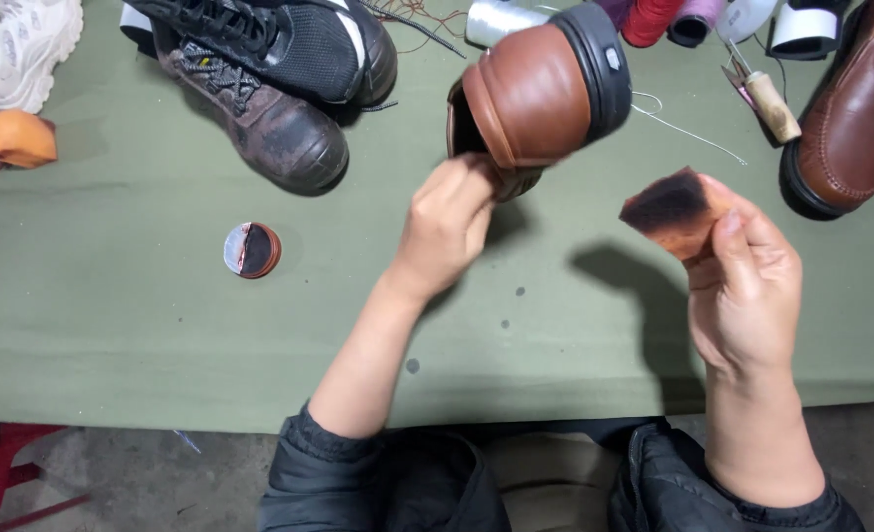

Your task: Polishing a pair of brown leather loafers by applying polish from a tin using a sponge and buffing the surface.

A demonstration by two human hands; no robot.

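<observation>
My left hand point(447, 227) grips a brown leather shoe point(535, 94) by its opening and holds it up above the green table point(112, 335), heel and black sole turned toward the camera. My right hand point(747, 281) pinches an orange sponge point(675, 210) stained dark with polish, held apart from the shoe to its right. A small round polish tin point(252, 249) lies open on the table to the left of my left hand.
At the back left lie a worn brown boot point(269, 118), a black sneaker point(299, 39) and a white sneaker point(13, 44). Thread spools point(653, 20) and an awl point(767, 99) sit at the back. A second brown shoe point(850, 128) lies at the right edge. An orange cloth point(18, 138) lies far left.
</observation>
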